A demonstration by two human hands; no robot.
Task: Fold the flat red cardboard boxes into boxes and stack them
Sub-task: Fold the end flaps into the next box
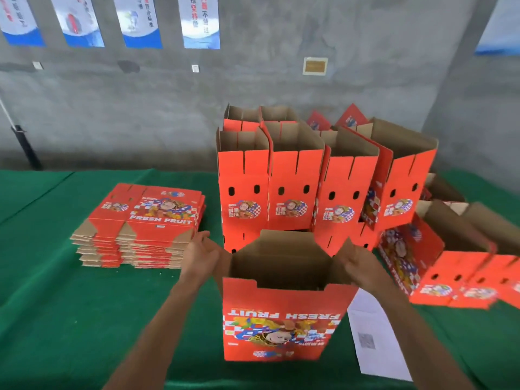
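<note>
A red cardboard box stands upside down in front of me on the green table, its brown flaps up and its "FRESH FRUIT" print inverted. My left hand presses with straight fingers on the left side flap. My right hand touches the right side flap the same way. A pile of flat red boxes lies to the left. Behind the box, several folded boxes stand stacked in rows with open tops.
More folded boxes lie tipped on their sides at the right. A white sheet of paper lies on the table beside the box. A grey wall with posters runs behind the table.
</note>
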